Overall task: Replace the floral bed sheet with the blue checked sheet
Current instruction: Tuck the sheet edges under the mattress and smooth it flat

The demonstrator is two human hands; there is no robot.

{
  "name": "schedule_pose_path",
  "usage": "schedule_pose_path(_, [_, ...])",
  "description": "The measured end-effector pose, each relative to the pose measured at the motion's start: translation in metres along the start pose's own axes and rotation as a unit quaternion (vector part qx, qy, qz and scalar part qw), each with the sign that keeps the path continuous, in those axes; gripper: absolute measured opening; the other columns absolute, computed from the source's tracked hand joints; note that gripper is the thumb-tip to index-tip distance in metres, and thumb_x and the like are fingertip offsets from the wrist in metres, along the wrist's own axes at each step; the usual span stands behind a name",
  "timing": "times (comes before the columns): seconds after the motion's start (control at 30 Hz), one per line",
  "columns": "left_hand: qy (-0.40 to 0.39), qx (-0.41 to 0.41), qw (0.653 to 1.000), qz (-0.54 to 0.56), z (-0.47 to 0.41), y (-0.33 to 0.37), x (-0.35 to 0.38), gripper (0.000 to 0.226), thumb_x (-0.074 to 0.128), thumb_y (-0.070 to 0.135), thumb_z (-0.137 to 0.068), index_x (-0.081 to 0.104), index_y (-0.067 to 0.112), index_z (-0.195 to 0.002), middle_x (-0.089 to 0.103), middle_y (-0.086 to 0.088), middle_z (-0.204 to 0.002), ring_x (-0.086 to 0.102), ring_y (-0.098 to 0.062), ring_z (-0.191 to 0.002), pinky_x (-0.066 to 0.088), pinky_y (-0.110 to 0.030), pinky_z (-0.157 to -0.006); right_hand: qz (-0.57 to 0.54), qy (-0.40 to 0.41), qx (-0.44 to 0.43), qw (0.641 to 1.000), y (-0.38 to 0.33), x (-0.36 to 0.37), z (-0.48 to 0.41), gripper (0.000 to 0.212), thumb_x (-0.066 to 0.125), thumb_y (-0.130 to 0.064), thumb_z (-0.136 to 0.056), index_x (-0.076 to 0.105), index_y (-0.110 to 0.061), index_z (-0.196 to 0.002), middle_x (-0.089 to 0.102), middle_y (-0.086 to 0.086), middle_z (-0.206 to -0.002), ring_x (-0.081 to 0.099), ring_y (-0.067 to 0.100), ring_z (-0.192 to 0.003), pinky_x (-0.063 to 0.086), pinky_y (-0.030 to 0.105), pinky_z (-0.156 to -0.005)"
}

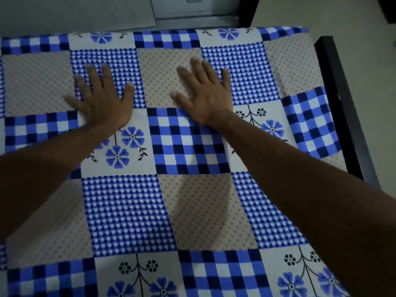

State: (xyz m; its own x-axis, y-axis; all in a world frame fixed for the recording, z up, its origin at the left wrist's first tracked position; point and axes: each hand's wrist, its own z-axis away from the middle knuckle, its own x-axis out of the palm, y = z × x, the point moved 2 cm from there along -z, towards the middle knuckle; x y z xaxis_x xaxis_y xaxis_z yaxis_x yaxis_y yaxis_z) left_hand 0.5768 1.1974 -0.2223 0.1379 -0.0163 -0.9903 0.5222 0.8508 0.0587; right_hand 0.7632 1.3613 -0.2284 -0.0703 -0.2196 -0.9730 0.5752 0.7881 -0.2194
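The blue checked sheet [192,211] lies spread flat over the bed, a patchwork of blue checks, dotted beige squares and blue flower squares. My left hand [102,97] rests palm down on it at the upper left, fingers straight and spread. My right hand [205,93] lies flat on it to the right of the left one, fingers also spread. Both forearms reach in from the bottom corners. No floral bed sheet is in view apart from this one.
A dark bed frame rail [342,108] runs along the right side of the mattress. Beyond the far edge stands a grey cabinet [182,9] against a pale wall. Light floor [300,9] shows at the upper right.
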Motion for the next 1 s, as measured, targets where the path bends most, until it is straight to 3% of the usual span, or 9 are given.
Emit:
schedule_pose_path(0.27, [-0.003,-0.018,1.000,-0.014,-0.028,0.079,0.000,0.087,0.016,0.075,-0.092,-0.005,0.023,-0.159,-0.013,-0.010,-0.166,-0.010,-0.040,-0.150,-0.005,-0.074,-0.111,-0.005,0.016,0.131,0.991,0.099,-0.032,-0.019,0.078,0.014,-0.080,-0.091,0.007,-0.042,-0.159,-0.004,-0.005,-0.169,-0.007,0.019,-0.155,-0.007,0.056,-0.121])
schedule_pose_path(0.43, [0.005,0.042,0.999,-0.024,-0.032,0.132,0.002,0.082,0.012,0.078,-0.090,-0.002,0.033,-0.158,-0.007,-0.003,-0.167,-0.009,-0.044,-0.149,-0.004,-0.080,-0.106,-0.018,0.046,0.198,0.979,0.160,-0.044,-0.014,0.080,0.017,-0.081,-0.090,0.012,-0.040,-0.159,0.000,-0.002,-0.169,-0.003,0.021,-0.155,-0.004,0.057,-0.122])
schedule_pose_path(0.63, [0.012,0.138,0.989,-0.045,-0.031,0.196,0.000,0.082,0.005,0.082,-0.087,0.003,0.039,-0.157,0.003,0.002,-0.167,-0.002,-0.041,-0.151,-0.001,-0.079,-0.107,-0.043,0.064,0.249,0.965,0.203,-0.051,-0.006,0.079,0.020,-0.080,-0.090,0.014,-0.040,-0.158,0.003,-0.003,-0.169,0.002,0.024,-0.155,0.010,0.060,-0.118])
schedule_pose_path(0.77, [0.021,0.203,0.978,-0.044,-0.018,0.253,0.008,0.086,0.006,0.081,-0.088,0.001,0.032,-0.158,0.001,-0.009,-0.167,-0.002,-0.039,-0.152,-0.003,-0.073,-0.112,-0.088,0.131,0.354,0.922,0.205,-0.054,0.000,0.073,0.030,-0.067,-0.095,0.020,-0.032,-0.158,0.007,0.001,-0.168,0.009,0.027,-0.153,0.019,0.062,-0.115])
schedule_pose_path(0.87, [0.002,0.302,0.952,-0.038,0.009,0.305,0.017,0.075,0.023,0.064,-0.098,0.000,0.025,-0.158,-0.004,-0.010,-0.166,-0.006,-0.035,-0.152,-0.007,-0.070,-0.114,-0.041,0.188,0.283,0.940,0.178,-0.059,0.004,0.060,0.028,-0.054,-0.102,0.031,-0.028,-0.155,0.017,0.001,-0.167,0.020,0.024,-0.151,0.022,0.057,-0.117])
schedule_pose_path(0.93, [-0.003,0.403,0.915,-0.008,0.026,0.322,0.019,0.066,0.036,0.040,-0.101,0.009,0.020,-0.158,0.002,-0.006,-0.167,-0.002,-0.027,-0.153,-0.001,-0.063,-0.119,-0.050,0.172,0.226,0.958,0.169,-0.055,0.012,0.054,0.024,-0.052,-0.103,0.039,-0.031,-0.150,0.025,-0.001,-0.164,0.025,0.022,-0.149,0.022,0.055,-0.117])
schedule_pose_path(1.0, [0.012,0.443,0.894,0.069,0.030,0.310,0.016,0.058,0.037,0.029,-0.102,0.024,0.015,-0.156,0.018,-0.006,-0.165,0.009,-0.024,-0.153,0.003,-0.051,-0.123,-0.043,0.126,0.235,0.963,0.178,-0.046,0.023,0.058,0.021,-0.060,-0.100,0.032,-0.037,-0.153,0.021,-0.003,-0.166,0.018,0.021,-0.152,0.016,0.057,-0.119])
